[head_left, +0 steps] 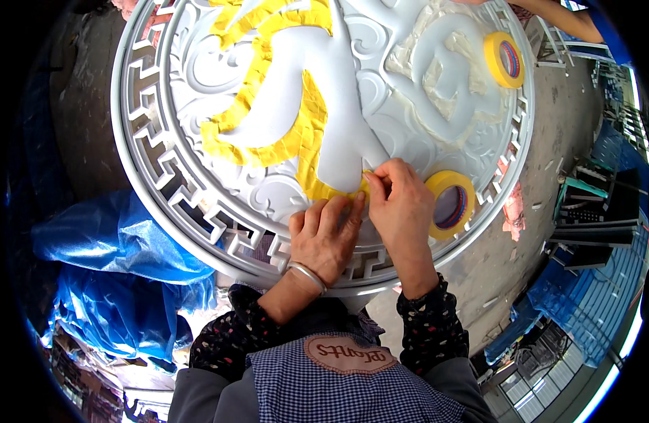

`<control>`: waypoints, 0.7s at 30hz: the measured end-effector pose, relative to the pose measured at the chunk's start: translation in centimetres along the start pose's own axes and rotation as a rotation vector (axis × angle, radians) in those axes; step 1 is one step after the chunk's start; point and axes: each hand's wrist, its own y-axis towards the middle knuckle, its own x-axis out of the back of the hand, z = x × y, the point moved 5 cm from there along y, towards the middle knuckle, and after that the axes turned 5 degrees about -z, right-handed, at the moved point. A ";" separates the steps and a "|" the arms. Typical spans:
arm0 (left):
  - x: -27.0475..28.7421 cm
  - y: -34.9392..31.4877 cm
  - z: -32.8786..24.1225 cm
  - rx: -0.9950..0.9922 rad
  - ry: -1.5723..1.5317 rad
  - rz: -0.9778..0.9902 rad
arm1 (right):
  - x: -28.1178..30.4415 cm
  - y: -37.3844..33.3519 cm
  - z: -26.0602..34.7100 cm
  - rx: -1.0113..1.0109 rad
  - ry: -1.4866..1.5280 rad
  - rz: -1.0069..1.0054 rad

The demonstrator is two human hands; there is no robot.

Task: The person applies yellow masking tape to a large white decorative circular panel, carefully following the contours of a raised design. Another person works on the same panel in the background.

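Observation:
Before me lies a large round panel point(381, 134), silver-grey, with a raised scroll pattern and a pierced fretwork border. Yellow masking tape point(312, 120) follows the edges of a raised shape on its left half. My left hand point(324, 236), a bangle on its wrist, presses its fingers on the tape at the near end of that shape. Right beside it, my right hand point(402, 204) pinches a short bit of yellow tape between thumb and forefinger. A roll of yellow tape point(467, 204) lies just right of my right hand, and another tape roll point(488, 60) is farther up the panel.
At the top right, another person's arm point(567, 20) reaches over the panel's far edge. Blue plastic sheeting point(127, 240) covers something at the left. Dark metal frames point(596, 211) and blue stacked material point(585, 303) stand on the right. Clear film point(451, 70) covers part of the panel.

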 end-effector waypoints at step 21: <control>0.4 0.1 -0.3 -0.004 -0.061 -0.050 | 2.6 -3.6 -1.0 0.168 0.150 -0.085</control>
